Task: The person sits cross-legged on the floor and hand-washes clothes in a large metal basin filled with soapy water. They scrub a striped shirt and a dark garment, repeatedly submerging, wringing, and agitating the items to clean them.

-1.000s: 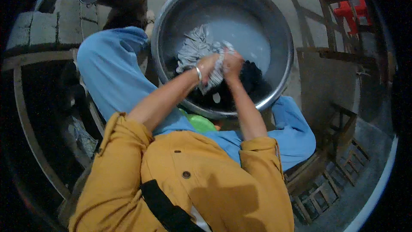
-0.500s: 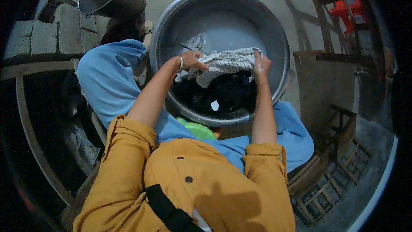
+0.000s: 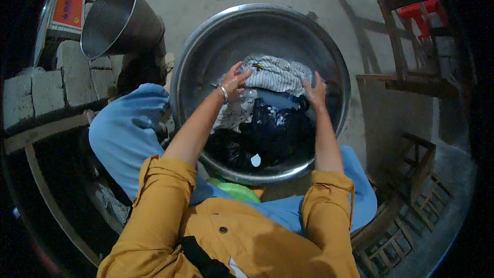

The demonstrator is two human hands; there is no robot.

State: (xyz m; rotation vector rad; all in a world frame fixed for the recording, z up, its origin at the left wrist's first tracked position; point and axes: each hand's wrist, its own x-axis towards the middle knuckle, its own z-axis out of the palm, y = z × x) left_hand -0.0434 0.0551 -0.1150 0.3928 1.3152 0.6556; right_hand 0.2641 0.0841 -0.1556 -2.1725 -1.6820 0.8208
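Note:
A wide metal basin (image 3: 216, 41) in front of me holds wet laundry. The white cloth with dark stripes (image 3: 278, 76) lies bunched in its middle. At that cloth's left end is my left hand (image 3: 235, 81), fingers spread, a band round the wrist. My right hand (image 3: 315, 92) is at the right end, its fingers apart too; whether they touch the cloth is hard to tell. Dark garments (image 3: 278, 128) fill the near part, partly wet and shiny. Pale cloth (image 3: 234, 110) lies below my left hand. A small white patch (image 3: 256, 160) shows among the dark garments.
A metal bucket (image 3: 146, 25) stands at the far left, beside grey blocks (image 3: 74, 69) and a red-and-white box (image 3: 69, 4). Something green (image 3: 236, 191) sits under the basin's near edge. Wooden furniture (image 3: 401, 82) and a red plastic stool (image 3: 422, 15) are at right.
The striped cloth was stretched between both closed hands; now it lies bunched in the basin and the fingers have opened. More of the dark garments shows. The whole view has shifted a little.

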